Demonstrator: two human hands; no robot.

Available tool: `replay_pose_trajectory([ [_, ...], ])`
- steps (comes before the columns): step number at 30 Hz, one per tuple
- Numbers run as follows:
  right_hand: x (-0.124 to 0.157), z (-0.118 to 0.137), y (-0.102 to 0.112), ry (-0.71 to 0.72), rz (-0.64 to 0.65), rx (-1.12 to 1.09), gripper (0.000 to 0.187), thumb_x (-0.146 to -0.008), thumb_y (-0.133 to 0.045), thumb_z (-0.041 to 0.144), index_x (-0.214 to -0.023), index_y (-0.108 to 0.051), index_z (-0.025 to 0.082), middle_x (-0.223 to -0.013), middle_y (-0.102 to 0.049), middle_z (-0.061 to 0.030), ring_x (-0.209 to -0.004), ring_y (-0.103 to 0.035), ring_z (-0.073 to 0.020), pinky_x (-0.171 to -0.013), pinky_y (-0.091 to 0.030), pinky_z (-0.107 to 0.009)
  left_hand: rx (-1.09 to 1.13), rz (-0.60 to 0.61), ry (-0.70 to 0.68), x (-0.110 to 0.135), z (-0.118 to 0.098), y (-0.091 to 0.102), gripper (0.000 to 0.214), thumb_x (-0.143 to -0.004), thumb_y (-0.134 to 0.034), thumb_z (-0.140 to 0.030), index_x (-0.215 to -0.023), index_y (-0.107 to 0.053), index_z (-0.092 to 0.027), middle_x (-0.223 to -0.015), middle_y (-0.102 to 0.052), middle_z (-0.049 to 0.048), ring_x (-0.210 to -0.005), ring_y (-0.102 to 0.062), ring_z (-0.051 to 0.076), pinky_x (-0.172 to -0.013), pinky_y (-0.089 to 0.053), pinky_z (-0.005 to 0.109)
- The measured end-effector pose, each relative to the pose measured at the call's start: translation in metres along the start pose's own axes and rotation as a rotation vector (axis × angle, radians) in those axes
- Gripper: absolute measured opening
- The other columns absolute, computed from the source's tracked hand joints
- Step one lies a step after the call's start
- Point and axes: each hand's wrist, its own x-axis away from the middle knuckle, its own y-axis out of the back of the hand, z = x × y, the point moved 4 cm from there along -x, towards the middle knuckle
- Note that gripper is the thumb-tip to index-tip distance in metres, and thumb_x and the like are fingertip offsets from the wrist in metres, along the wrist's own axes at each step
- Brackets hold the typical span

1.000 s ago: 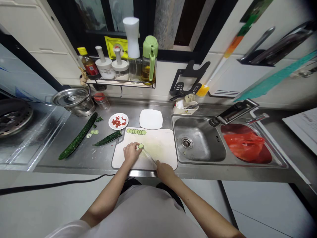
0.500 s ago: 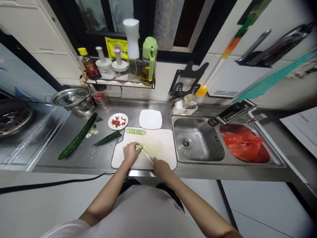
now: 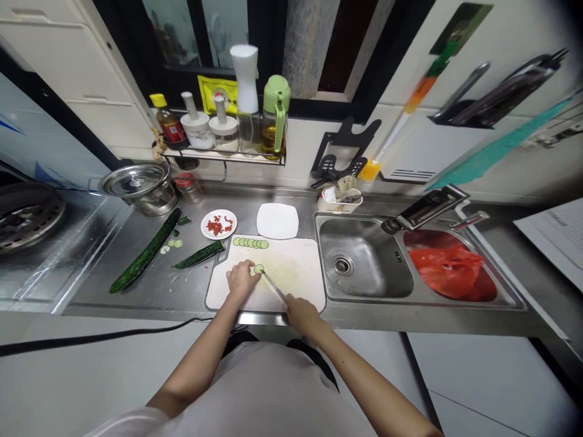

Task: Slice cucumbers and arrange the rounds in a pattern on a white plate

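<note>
On the white cutting board (image 3: 300, 261), my left hand (image 3: 240, 279) pinches a round cucumber slice (image 3: 259, 268) at its left edge. My right hand (image 3: 303, 315) grips the handle of a knife (image 3: 274, 286), whose blade points up and left with its tip at that slice. Several overlapping cucumber slices (image 3: 250, 243) lie in a row along the board's upper left. Left of the board rests a cut piece of cucumber (image 3: 199, 254), and farther left a long whole-looking cucumber (image 3: 146, 250). Small pale cucumber ends (image 3: 171, 244) lie between them.
Behind the board stand a white square plate (image 3: 277, 221) and a small plate (image 3: 208, 235) with chopped red bits. A steel sink (image 3: 364, 258) is at right, with a red plastic bag (image 3: 446, 267) in its second basin. A lidded pot (image 3: 157, 197) stands back left, below a bottle shelf (image 3: 228, 156).
The knife and my right hand have shifted slightly right and down, the blade now showing more broadly. My left hand stays at the slice. The whole view has moved a little.
</note>
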Motion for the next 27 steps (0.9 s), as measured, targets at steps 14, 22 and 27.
replay_pose_trajectory([
  [14, -0.011, 0.006, -0.005, 0.016, -0.046, -0.005, 0.027, -0.090, -0.038, 0.013, -0.114, -0.052, 0.013, -0.101, -0.067, -0.0155, -0.096, -0.065, -0.0248, -0.071, -0.043, -0.030, 0.038, 0.023, 0.015, -0.006, -0.003, -0.003, 0.021, -0.077, -0.062, -0.031, -0.097, -0.061, -0.024, -0.097, -0.067, 0.0025, -0.098, -0.060, 0.022, -0.082, -0.037, 0.033],
  [22, -0.014, 0.006, -0.008, 0.033, -0.063, 0.004, 0.026, -0.090, -0.037, 0.013, -0.112, -0.051, 0.013, -0.100, -0.067, -0.0157, -0.094, -0.065, -0.0253, -0.071, -0.044, -0.031, 0.118, 0.035, 0.029, -0.010, -0.002, -0.008, 0.021, -0.075, -0.063, -0.022, -0.096, -0.059, -0.022, -0.090, -0.069, 0.0006, -0.089, -0.063, 0.018, -0.076, -0.040, 0.027],
  [27, -0.012, 0.005, -0.008, 0.024, -0.062, -0.030, 0.027, -0.090, -0.036, 0.013, -0.113, -0.050, 0.013, -0.100, -0.067, -0.0158, -0.095, -0.064, -0.0245, -0.071, -0.043, -0.031, 0.211, 0.041, 0.090, -0.012, -0.002, -0.010, 0.030, -0.076, -0.063, -0.023, -0.105, -0.059, -0.022, -0.087, -0.070, 0.0007, -0.086, -0.064, 0.017, -0.072, -0.042, 0.025],
])
